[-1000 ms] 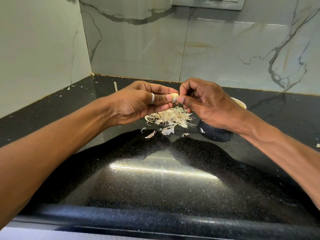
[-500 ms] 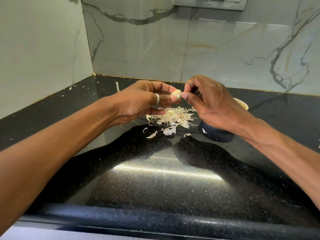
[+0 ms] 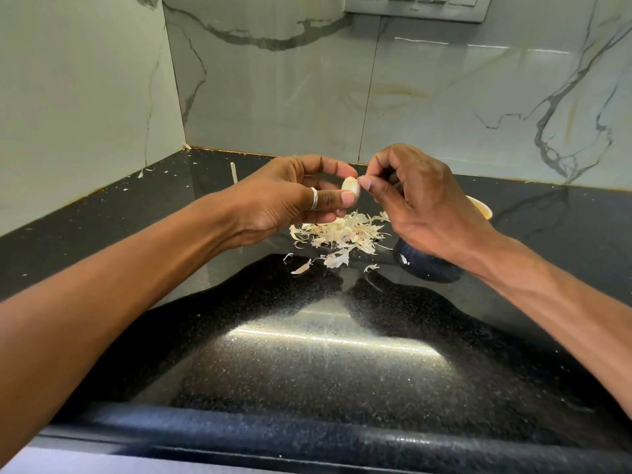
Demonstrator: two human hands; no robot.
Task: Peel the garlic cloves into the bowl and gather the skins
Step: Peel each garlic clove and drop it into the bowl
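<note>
Pale garlic clove (image 3: pixel 352 190), one, held above counter: left hand (image 3: pixel 284 203) pinches it between thumb and forefinger; right hand (image 3: pixel 420 206), fingers curled, nips its upper edge. One skin pile (image 3: pixel 342 234) directly below, few loose flakes nearer. One dark bowl (image 3: pixel 427 270) under right wrist. Black speckled granite countertop (image 3: pixel 325 354), marble walls meeting in corner; glossy stretch between pile and rounded front edge

counter (image 3: pixel 325 371): black speckled stone, polished, mirror-glossy; wall (image 3: pixel 273 97): marble-look tile, glossy; skins (image 3: pixel 342 234): dry, papery, matt; clove (image 3: pixel 352 190): smooth, slight sheen; ring (image 3: pixel 314 198): metal; bowl (image 3: pixel 427 268): dark matt outside
</note>
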